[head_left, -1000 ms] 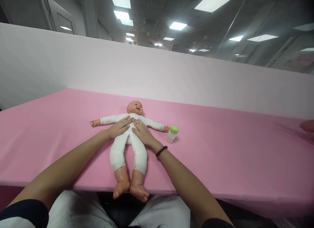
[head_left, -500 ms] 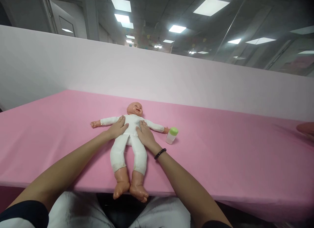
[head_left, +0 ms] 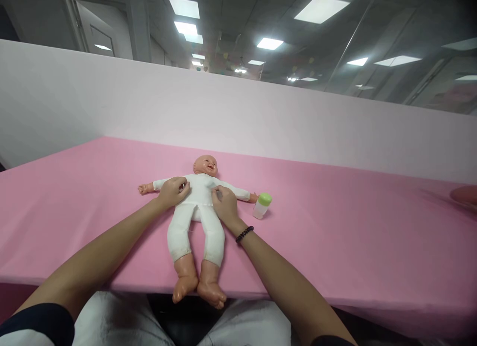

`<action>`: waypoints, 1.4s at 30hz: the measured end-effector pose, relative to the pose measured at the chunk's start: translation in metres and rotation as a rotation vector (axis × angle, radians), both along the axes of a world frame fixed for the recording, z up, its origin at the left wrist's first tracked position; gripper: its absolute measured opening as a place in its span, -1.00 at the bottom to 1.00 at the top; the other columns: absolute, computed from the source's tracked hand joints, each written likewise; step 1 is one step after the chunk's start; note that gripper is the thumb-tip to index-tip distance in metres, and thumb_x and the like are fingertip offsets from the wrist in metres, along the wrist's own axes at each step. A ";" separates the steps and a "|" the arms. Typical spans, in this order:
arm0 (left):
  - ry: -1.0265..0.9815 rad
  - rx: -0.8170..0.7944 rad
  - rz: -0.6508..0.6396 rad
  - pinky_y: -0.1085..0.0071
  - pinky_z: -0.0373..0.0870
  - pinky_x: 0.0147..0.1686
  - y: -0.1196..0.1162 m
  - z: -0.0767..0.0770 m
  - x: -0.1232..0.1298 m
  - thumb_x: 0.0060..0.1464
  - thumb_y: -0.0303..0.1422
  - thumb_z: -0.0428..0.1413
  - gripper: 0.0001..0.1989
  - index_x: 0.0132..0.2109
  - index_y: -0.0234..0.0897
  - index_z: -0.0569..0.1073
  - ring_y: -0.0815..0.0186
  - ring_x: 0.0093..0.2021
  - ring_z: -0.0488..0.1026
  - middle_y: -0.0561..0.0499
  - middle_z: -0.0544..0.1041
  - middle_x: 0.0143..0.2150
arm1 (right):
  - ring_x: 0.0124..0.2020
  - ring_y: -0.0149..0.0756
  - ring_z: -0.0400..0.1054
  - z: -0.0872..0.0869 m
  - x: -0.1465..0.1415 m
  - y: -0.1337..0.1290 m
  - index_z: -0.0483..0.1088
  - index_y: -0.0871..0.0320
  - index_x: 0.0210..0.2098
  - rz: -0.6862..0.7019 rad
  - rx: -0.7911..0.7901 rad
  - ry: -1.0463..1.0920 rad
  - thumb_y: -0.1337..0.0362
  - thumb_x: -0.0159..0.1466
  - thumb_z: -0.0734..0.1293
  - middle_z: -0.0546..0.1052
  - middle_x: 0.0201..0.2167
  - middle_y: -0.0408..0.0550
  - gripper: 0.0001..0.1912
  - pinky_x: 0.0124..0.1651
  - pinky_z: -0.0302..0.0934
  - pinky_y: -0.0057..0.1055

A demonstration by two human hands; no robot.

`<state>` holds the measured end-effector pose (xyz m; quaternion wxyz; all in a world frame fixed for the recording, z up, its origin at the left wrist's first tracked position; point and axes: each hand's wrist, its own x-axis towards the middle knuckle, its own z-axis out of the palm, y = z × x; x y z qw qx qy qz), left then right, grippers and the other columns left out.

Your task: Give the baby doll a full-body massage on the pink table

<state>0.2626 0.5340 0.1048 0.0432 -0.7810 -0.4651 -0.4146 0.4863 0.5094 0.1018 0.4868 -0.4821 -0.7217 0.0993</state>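
Observation:
A baby doll (head_left: 201, 189) in a white suit lies face up, its head at the far end and its bare feet at the near edge. At the left side of its chest is my left hand (head_left: 174, 192), fingers curled and closed toward the thumb. My right hand (head_left: 226, 205), a dark beaded bracelet on its wrist, is closed against the other side of the torso. Whether the fingertips pinch the white cloth is hidden. A small clear bottle with a green cap (head_left: 262, 206) stands beside the doll's hand on the right.
The doll rests on a pink-covered table (head_left: 335, 237). A pale low wall (head_left: 242, 117) runs along the far side, with dark glass above it. Part of a brownish rounded object (head_left: 465, 194) shows at the right edge. My legs are below the near edge.
Both hands lay flat with fingers spread on the doll's torso; now their fingers are curled in and closed at its sides. The doll and bottle look almost unchanged.

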 end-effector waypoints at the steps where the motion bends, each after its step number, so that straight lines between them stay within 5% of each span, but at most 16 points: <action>1: -0.015 0.026 -0.043 0.31 0.15 -0.39 -0.002 0.000 0.002 0.23 -0.27 -0.06 -0.73 -0.45 -0.17 0.19 0.28 -0.49 0.27 0.02 0.37 -0.52 | -0.28 -0.25 0.37 0.000 0.000 0.000 0.42 0.15 -0.40 0.019 0.010 0.039 0.32 0.33 0.19 0.56 -0.37 -0.05 -0.77 -0.16 0.12 -0.36; 5: -0.070 0.087 -0.116 0.31 0.16 -0.38 -0.009 0.004 0.011 0.24 -0.29 -0.05 -0.75 -0.43 -0.17 0.18 0.29 -0.48 0.26 0.06 0.33 -0.51 | -0.32 -0.28 0.33 0.002 -0.002 -0.003 0.42 0.14 -0.40 0.033 0.019 0.203 0.23 0.36 0.19 0.53 -0.40 -0.10 -0.74 -0.20 0.10 -0.36; 9: -0.216 0.006 0.013 0.29 0.24 -0.33 -0.006 0.005 0.010 0.23 -0.30 -0.03 -0.83 -0.35 -0.17 0.26 0.25 -0.40 0.35 0.04 0.40 -0.44 | -0.39 -0.31 0.27 0.007 -0.001 -0.002 0.39 0.13 -0.40 -0.005 -0.066 0.395 0.14 0.36 0.17 0.46 -0.46 -0.15 -0.70 -0.26 0.09 -0.38; 12: -0.311 -0.062 0.069 0.21 0.37 -0.13 0.004 -0.001 0.001 0.22 -0.24 0.01 -0.82 -0.09 -0.20 0.35 0.13 -0.10 0.46 -0.09 0.52 -0.12 | -0.28 -0.28 0.33 0.006 0.004 0.008 0.40 0.14 -0.35 -0.041 -0.158 0.506 0.11 0.33 0.16 0.52 -0.35 -0.11 -0.70 -0.18 0.16 -0.38; 16: -0.230 -0.109 0.033 0.11 0.22 0.22 0.012 -0.007 -0.008 0.21 -0.20 0.03 -0.62 0.13 -0.21 0.31 0.04 0.25 0.30 -0.20 0.41 0.21 | -0.15 -0.24 0.38 -0.002 0.015 0.024 0.39 0.14 -0.26 -0.083 -0.251 0.544 0.09 0.31 0.15 0.54 -0.22 -0.05 -0.71 -0.05 0.23 -0.36; 20: -0.235 -0.201 0.151 0.19 0.33 -0.03 0.009 -0.001 -0.009 0.17 -0.23 0.01 -0.85 -0.18 -0.19 0.36 0.10 -0.11 0.44 -0.09 0.52 -0.16 | -0.10 -0.22 0.38 -0.006 0.023 0.033 0.39 0.15 -0.26 -0.104 -0.280 0.549 0.13 0.26 0.19 0.54 -0.18 -0.02 -0.76 0.02 0.26 -0.34; 23: -0.368 -0.326 0.231 0.26 0.29 -0.25 0.008 0.006 -0.007 0.15 -0.26 0.00 -0.84 -0.39 -0.16 0.30 0.19 -0.34 0.37 0.02 0.44 -0.41 | -0.21 -0.25 0.38 -0.004 0.021 0.033 0.37 0.14 -0.29 -0.121 -0.393 0.706 0.19 0.22 0.23 0.52 -0.28 -0.08 -0.83 -0.08 0.31 -0.35; 28: -0.999 -0.714 0.194 0.24 0.36 -0.30 0.023 0.001 -0.003 0.00 -0.26 0.10 -0.86 -0.42 -0.17 0.30 0.21 -0.40 0.40 0.00 0.41 -0.45 | -0.39 -0.37 0.36 0.001 0.015 0.031 0.26 0.10 -0.31 -0.074 -0.738 1.151 0.32 0.21 0.22 0.40 -0.44 -0.17 -0.96 -0.26 0.36 -0.46; 31: -1.251 -0.879 0.186 0.20 0.44 -0.28 0.029 -0.007 0.003 -0.05 -0.25 0.14 -0.84 -0.41 -0.16 0.30 0.20 -0.43 0.44 -0.01 0.41 -0.48 | -0.35 -0.35 0.44 0.003 0.016 0.030 0.24 0.11 -0.29 -0.060 -0.839 1.208 0.32 0.25 0.18 0.44 -0.41 -0.10 -0.96 -0.24 0.42 -0.46; 42: -1.281 -0.916 0.184 0.09 0.56 -0.20 0.018 -0.001 0.018 -0.03 -0.18 0.03 -0.85 -0.36 -0.13 0.28 0.03 -0.25 0.56 -0.12 0.51 -0.43 | -0.14 -0.28 0.51 -0.002 0.029 0.037 0.27 0.10 -0.23 0.186 -0.897 1.208 0.19 0.31 0.13 0.51 -0.22 0.08 -0.84 -0.03 0.48 -0.40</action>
